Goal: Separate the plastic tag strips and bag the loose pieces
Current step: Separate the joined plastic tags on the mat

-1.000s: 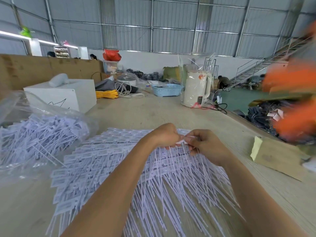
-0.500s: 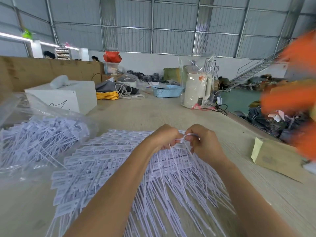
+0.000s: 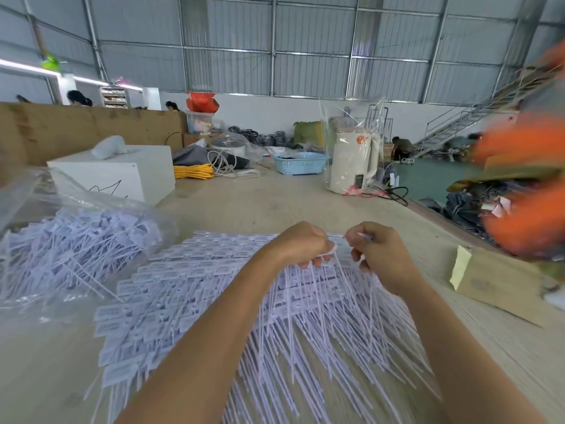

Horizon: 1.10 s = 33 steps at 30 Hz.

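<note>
Both hands are working at the far edge of the tag strip pile (image 3: pixel 232 304), which is lying fanned across the middle of the wooden counter (image 3: pixel 244 203), flat heads toward the far-left side, thin tails pointing near-right. Left hand (image 3: pixel 301 244) is gripping a bunch of strips with fingers curled closed around it; right hand (image 3: pixel 377 250) is pinching a strip end just beside it, fingers curled tight, a small gap showing between the two hands. Clear plastic bag (image 3: pixel 61 240) holding loose pieces is lying left of the pile, almost touching its left edge. Beyond the pile, bare counter is running out to a white box (image 3: pixel 119 172), yellow cord (image 3: pixel 193 171), blue basket (image 3: pixel 301 163) and a white kettle (image 3: pixel 354 162) wrapped in clear plastic. Right of the pile, a cardboard box (image 3: pixel 501 286) is sitting near the counter's right edge, with a bare strip of counter between them. Counter edge is running diagonally from behind the kettle toward the near right; green floor lies below it. Print on the tag heads is too blurred to read; the kettle's orange logo and the black scribble on the white box are illegible.
</note>
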Motion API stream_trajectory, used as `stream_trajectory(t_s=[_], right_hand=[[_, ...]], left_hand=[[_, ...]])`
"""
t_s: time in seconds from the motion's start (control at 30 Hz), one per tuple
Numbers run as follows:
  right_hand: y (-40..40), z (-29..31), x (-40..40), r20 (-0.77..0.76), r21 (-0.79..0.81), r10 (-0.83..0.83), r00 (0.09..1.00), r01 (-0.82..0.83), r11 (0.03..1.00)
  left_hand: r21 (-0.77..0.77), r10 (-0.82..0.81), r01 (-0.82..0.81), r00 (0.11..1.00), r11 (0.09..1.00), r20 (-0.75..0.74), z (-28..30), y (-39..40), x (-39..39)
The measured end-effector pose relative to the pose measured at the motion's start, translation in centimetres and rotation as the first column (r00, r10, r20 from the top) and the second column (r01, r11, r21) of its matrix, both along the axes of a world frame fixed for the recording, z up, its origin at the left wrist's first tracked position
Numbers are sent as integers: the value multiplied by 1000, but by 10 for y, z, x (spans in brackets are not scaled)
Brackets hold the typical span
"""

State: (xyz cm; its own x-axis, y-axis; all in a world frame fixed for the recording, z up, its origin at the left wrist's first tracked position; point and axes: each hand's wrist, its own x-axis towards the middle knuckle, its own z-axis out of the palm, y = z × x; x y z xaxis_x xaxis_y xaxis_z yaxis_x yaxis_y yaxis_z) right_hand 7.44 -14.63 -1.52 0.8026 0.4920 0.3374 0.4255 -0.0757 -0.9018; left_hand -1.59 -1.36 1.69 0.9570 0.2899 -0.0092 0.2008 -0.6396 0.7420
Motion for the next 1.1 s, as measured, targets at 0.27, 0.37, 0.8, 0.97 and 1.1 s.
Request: stream_trajectory(t_s=[0.27, 0.37, 0.8, 0.97, 1.1], right_hand=[[-5, 11, -7, -303, 38, 228, 925, -227, 973], [1, 5, -11, -272, -23, 255, 928, -271, 962], [11, -7, -9, -107, 46, 240, 965, -236, 971], [15, -8, -14, -67, 49, 221, 973, -218, 975], [16, -10, -16, -84, 9, 213, 973, -213, 977]], left_hand=[[148, -99, 119, 986, 982, -137, 4, 3, -4], [184, -99, 114, 991, 976, -90, 1, 4, -3], [170, -53, 71, 993, 983, -107, 5, 22, -8], [91, -50, 60, 992, 994, -115, 4, 27, -11], [117, -41, 53, 994, 992, -102, 3, 25, -12]])
